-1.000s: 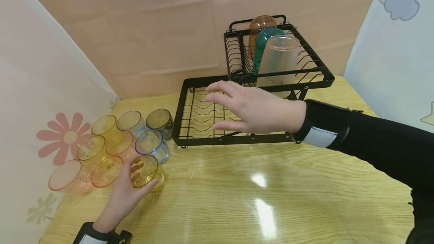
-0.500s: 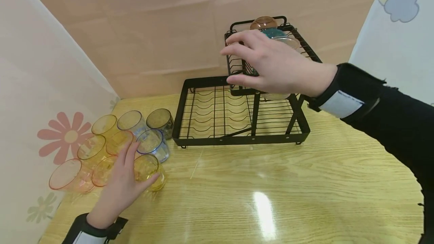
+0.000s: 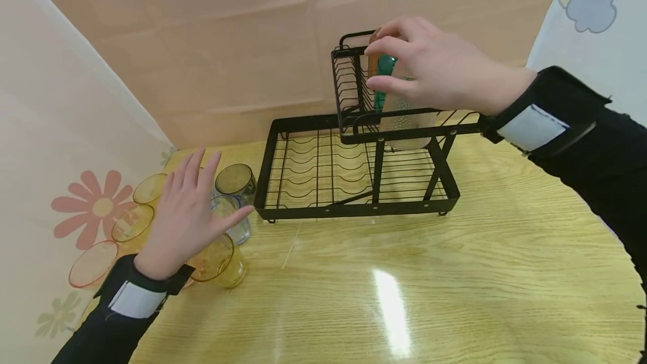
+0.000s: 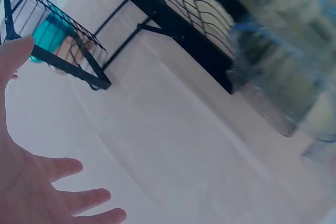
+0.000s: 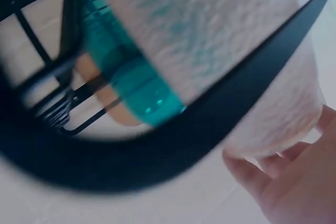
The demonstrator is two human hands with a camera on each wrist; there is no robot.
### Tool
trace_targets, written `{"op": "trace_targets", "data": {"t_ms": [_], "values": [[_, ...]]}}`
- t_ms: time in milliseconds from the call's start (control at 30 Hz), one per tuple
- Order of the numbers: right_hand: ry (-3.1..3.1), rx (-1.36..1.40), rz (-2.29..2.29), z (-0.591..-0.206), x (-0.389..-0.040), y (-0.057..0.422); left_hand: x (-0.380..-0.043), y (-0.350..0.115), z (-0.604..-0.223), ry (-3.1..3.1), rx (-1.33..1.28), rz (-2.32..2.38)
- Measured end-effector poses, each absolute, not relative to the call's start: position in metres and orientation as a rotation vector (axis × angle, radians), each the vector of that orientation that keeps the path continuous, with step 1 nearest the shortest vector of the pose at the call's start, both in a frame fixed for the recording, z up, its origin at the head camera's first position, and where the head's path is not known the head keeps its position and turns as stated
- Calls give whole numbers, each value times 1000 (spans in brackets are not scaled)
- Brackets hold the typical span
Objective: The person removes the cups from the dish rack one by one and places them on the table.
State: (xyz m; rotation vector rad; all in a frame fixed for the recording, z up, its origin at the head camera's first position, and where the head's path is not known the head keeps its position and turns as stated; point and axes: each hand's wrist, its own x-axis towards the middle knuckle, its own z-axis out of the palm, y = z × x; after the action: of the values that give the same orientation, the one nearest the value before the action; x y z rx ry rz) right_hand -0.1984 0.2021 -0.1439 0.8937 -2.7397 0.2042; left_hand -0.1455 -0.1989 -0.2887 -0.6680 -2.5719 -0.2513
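Note:
My right hand (image 3: 429, 66) hovers over the upturned clear textured tumbler (image 3: 406, 119) on the upper tier, thumb and fingers apart and gently bent. In the right wrist view, the fingertips are right at the base of this tumbler (image 5: 273, 114). Beside it stand a teal glass (image 5: 139, 87) and an amber glass (image 5: 100, 90). My left hand (image 3: 184, 218) is raised over the group of coloured cups, fingers straight and thumb spread, holding nothing. It hides several cups; a yellow cup (image 3: 232, 265) and a blue-rimmed cup (image 3: 240, 232) show beside it.
The black two-tier dish rack (image 3: 315, 212) stands at the back of the wooden table (image 3: 323, 296). A smoky grey cup (image 3: 237, 178) is close to its left end. At the far left are a pink-rimmed cup (image 3: 93, 263) and yellow cups. Cloth walls surround the table.
My right hand has moved up and right from over the lower tier to the clear tumbler. My left hand has lifted from the yellow cup, moving up and away, its fingers straightening.

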Motion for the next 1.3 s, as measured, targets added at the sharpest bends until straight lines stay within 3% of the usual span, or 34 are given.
{"op": "trace_targets", "data": {"t_ms": [300,967,1300], "values": [[-2859,744,116,-147,-206,217,-157,-169,-273,-2625,-734,-218],[-2774,762,98,-156,-210,217,-161,-146,-274,-2609,-814,-206],[-2741,746,76,-134,-210,215,-163,-139,-275,-2586,-833,-211]]}}
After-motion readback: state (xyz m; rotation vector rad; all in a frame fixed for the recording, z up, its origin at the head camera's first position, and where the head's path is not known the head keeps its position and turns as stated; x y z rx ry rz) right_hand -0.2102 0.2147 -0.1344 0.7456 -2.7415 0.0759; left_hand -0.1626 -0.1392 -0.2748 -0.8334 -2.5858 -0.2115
